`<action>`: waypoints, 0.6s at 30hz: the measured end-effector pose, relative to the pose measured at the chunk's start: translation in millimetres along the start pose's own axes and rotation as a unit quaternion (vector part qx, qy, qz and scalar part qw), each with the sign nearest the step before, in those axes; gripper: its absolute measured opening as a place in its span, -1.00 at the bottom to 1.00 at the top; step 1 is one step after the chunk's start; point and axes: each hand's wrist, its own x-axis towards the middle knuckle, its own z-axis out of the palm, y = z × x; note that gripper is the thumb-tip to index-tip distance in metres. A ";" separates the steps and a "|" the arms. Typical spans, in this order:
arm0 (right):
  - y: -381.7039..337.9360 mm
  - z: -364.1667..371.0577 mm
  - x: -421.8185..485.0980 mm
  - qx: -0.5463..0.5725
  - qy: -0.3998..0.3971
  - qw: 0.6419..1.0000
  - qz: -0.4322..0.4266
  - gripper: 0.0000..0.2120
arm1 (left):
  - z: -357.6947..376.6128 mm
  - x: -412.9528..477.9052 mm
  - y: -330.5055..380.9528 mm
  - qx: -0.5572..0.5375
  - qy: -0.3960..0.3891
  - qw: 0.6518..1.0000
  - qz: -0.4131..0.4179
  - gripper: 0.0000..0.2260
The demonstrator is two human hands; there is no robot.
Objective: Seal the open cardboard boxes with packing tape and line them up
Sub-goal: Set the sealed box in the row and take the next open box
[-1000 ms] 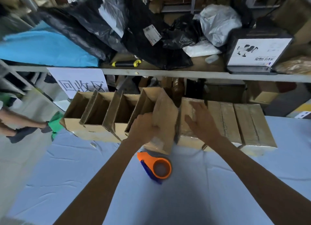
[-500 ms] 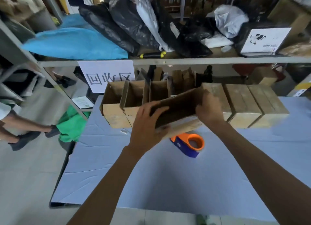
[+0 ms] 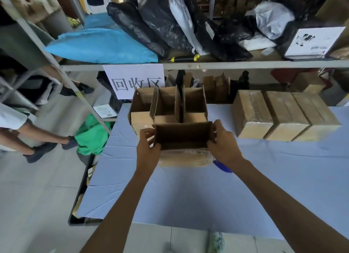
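A creased pale-blue tabletop [image 3: 188,192] stands before metal shelving [image 3: 207,65] stacked with glossy black bags [image 3: 151,24]. Both hands, left hand [image 3: 146,148] and right hand [image 3: 223,145], curl their fingers round the ends of an open corrugated cardboard box [image 3: 183,137] above the tabletop, in front of three open boxes [image 3: 170,105]; three taped boxes [image 3: 283,114] sit to the right.

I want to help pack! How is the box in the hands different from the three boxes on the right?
The held box is open on top, its dark inside showing; the three boxes are closed, with shiny tape over them. The left hand and right hand grip the held box; the three sit untouched, side by side. All are brown cardboard.
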 end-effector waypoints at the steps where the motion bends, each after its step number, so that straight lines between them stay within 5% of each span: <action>1: 2.2 5.4 -0.2 -0.008 -0.016 1.000 -0.022 -0.59 | -1.7 0.7 -5.1 0.009 0.006 1.000 -0.012 -0.60; 12: 21.1 19.3 13.0 -0.002 -0.166 0.986 -0.030 -0.54 | 4.9 6.4 -43.4 0.017 -0.001 0.996 -0.092 -0.48; 18: 30.5 31.7 22.6 0.004 -0.131 0.991 -0.023 -0.58 | 2.2 14.9 -56.7 0.005 -0.029 0.993 -0.111 -0.47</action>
